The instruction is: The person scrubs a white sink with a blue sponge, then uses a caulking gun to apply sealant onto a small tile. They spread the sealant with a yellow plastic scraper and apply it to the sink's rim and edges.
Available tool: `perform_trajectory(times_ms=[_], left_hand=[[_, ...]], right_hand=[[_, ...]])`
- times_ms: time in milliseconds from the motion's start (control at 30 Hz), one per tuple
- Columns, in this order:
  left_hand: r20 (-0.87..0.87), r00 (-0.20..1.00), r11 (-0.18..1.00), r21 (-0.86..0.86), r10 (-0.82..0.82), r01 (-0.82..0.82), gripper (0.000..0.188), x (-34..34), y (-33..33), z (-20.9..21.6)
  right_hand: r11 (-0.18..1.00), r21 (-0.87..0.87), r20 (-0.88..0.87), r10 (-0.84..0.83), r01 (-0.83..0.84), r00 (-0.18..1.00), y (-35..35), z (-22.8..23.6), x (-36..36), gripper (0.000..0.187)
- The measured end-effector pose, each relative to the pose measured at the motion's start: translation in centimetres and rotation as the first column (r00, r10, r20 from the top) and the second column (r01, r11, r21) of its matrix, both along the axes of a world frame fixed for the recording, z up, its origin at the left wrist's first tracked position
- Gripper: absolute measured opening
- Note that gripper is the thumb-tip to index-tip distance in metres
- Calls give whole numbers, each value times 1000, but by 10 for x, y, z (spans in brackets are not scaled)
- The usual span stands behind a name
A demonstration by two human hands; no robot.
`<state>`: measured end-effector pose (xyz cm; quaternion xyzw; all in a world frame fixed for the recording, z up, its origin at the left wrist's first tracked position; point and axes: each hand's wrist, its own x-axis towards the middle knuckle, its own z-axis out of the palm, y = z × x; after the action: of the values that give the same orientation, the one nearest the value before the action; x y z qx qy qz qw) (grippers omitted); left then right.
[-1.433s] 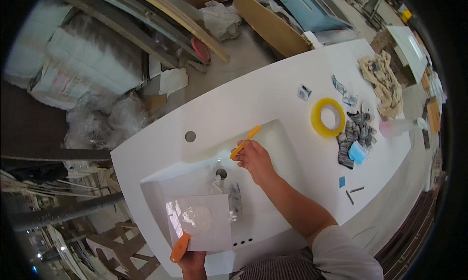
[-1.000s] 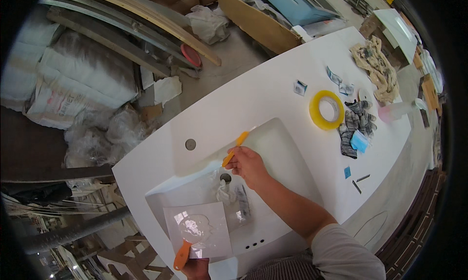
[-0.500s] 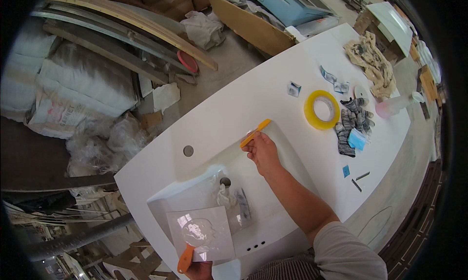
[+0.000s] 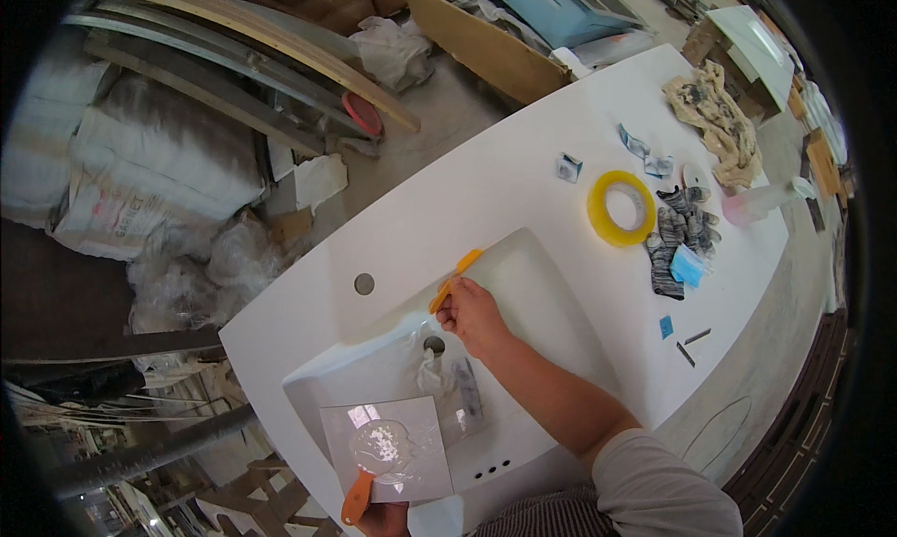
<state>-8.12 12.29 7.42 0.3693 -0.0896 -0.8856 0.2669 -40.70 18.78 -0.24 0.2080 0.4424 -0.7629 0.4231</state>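
Pinched in my right hand [image 4: 475, 317] is a slim yellow-orange tool [image 4: 469, 260]; its exact kind does not show. It lies along the far rim of a white washbasin [image 4: 551, 303]. At the bottom, my left hand [image 4: 385, 520] grips the near edge of a square pale board [image 4: 425, 448], its fingers mostly hidden beneath. A puddle of glossy transparent paste [image 4: 381, 446] sits on this board. An orange-handled putty knife [image 4: 357, 498] rests across it beside that hand, its blade in the paste. Crumpled plastic [image 4: 430, 376] and a grey smeared strip [image 4: 467, 387] lie in the basin near the drain hole [image 4: 434, 345].
On the right of the white countertop [image 4: 505, 182] lie a yellow tape roll [image 4: 605, 229], grey knit gloves [image 4: 668, 266], a stained rag [image 4: 724, 130], dark blade-like strips [image 4: 687, 353] and a pink-liquid bottle [image 4: 747, 203]. Boards [image 4: 280, 56] and wrapped sacks [image 4: 159, 172] stand beyond the left edge.
My right hand has slid the yellow-orange tool left and nearer along the basin's far rim. My left hand and the board have stayed almost in place.
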Motion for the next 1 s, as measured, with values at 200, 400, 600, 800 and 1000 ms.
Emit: perform_trajectory(times_ms=[200, 400, 600, 800, 1000], left_hand=[[332, 943, 1000, -5, -4, 6, 59, -17, 1, 27], [45, 999, 997, -78, 5, -1, 55, 11, 0, 12], [20, 984, 984, -16, 179, -179, 57, 17, 3, 12], [124, 987, 985, -153, 105, -85, 59, 3, 1, 23], [60, 980, 982, -16, 189, -188, 60, 15, 5, 12]], right_hand=[[998, 4, 27, 68, -68, 997, -20, -1, 20, 26], [994, 7, 42, 113, -113, 993, -34, 5, 34, 26], [885, -149, -38, 441, -442, 897, 3, 38, 54, 26], [372, 225, -291, 908, -901, 302, 54, 105, 61, 28], [176, 751, -428, 863, -636, -267, 38, 166, 60, 24]])
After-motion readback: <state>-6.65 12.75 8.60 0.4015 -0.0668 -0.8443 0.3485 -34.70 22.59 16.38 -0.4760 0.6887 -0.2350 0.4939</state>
